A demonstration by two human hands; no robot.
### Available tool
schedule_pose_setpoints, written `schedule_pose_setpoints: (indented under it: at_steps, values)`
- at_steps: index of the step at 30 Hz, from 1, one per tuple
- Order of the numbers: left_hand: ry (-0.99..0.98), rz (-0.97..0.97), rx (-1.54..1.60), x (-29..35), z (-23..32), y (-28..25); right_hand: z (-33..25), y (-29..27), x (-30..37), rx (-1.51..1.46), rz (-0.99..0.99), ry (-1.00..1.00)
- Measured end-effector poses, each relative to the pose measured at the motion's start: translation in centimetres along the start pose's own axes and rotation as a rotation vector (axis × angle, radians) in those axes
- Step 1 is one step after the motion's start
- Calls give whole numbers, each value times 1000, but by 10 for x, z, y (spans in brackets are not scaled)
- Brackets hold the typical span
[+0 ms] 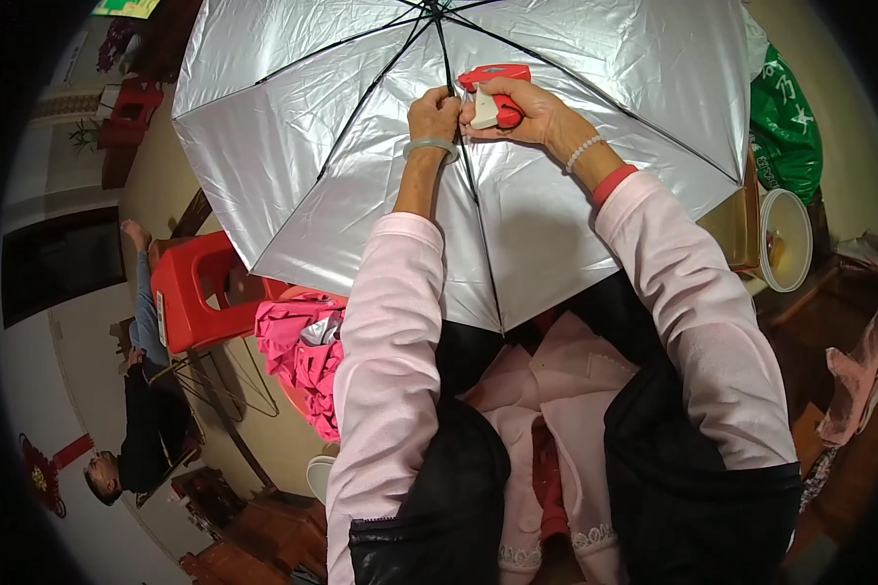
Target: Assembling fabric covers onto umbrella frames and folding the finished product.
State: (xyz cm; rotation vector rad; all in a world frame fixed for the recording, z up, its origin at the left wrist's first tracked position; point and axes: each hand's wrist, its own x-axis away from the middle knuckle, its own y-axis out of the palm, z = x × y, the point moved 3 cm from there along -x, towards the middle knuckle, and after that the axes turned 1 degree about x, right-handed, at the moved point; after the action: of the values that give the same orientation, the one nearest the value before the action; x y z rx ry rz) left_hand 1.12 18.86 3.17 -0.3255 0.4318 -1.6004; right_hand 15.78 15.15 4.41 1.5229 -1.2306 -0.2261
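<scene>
An open umbrella with a silvery inner side and black ribs spreads in front of me, its underside facing me. My left hand is closed in a pinch on one of its ribs, below the hub. Just to the right, my right hand grips a red and white hand tool, shaped like a small gun. Its front end is close to my left fingertips; whether it touches the rib or cloth, I cannot make out.
Bright pink cloth lies bunched beside a red plastic stool at left. A person sits beyond it. At right are a green plastic bag and a whitish round tub. Brown wooden furniture stands at lower right.
</scene>
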Motion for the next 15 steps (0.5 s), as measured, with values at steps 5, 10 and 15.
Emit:
schedule_pose_setpoints:
  at_steps: [5,10,15]
  values:
    - [55,18,-4,-1,4,-1,-1,2,1,-22,-1,4]
    - [18,25,11,1,4,-1,-1,2,3,23,3,-13]
    - [9,21,34,1,2,-2,1,3,2,31,-10,-6]
